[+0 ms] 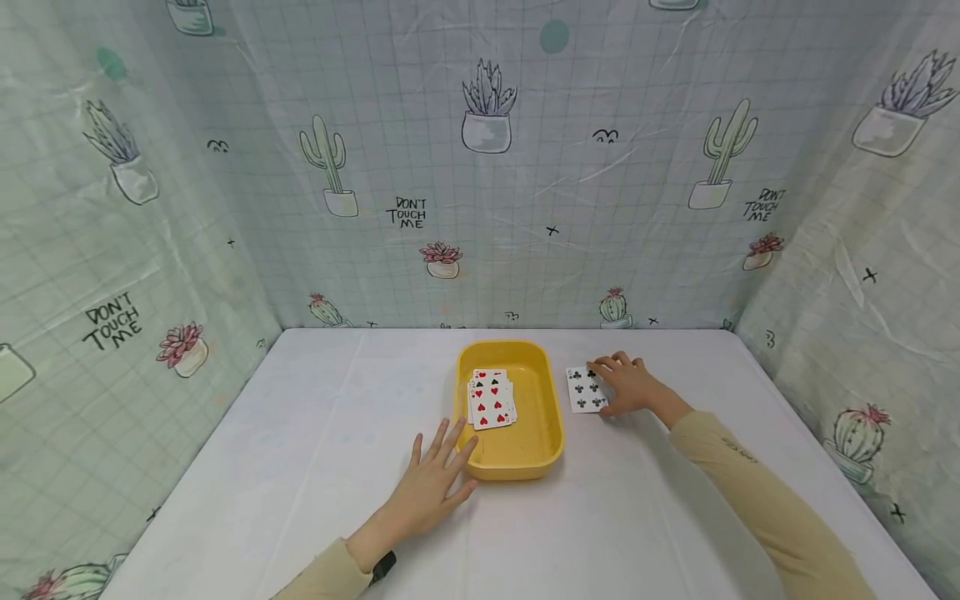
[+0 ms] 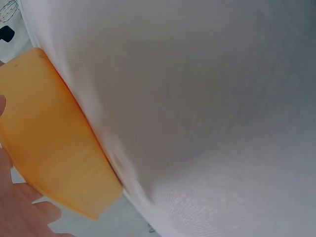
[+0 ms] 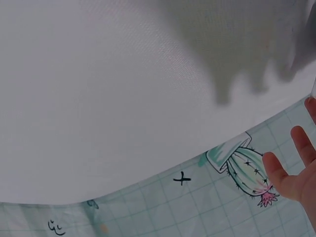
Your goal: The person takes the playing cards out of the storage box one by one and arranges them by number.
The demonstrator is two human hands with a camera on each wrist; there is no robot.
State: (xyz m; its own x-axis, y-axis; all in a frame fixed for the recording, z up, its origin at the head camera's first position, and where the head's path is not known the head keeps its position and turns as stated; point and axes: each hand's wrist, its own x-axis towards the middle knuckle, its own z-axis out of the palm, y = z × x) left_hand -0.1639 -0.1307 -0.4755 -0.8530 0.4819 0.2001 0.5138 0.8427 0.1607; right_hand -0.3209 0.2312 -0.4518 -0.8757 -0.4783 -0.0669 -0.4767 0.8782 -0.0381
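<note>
Left hand (image 1: 431, 483) flat on the white table (image 1: 300, 467), fingers spread, fingertips touching the yellow tray (image 1: 534, 450) at its 7 o'clock corner; stack of cards (image 1: 491, 398) lying in the tray toward 10 o'clock, red hearts on top; right hand (image 1: 628, 385) resting at 3 o'clock of the tray, fingers curled lightly onto a club card (image 1: 583, 389) lying flat on the table; cactus-print curtain (image 1: 480, 167) at 12 o'clock.

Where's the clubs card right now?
In the head view, the clubs card lies on the white table, just right of the yellow tray, under the right hand's fingertips.
</note>
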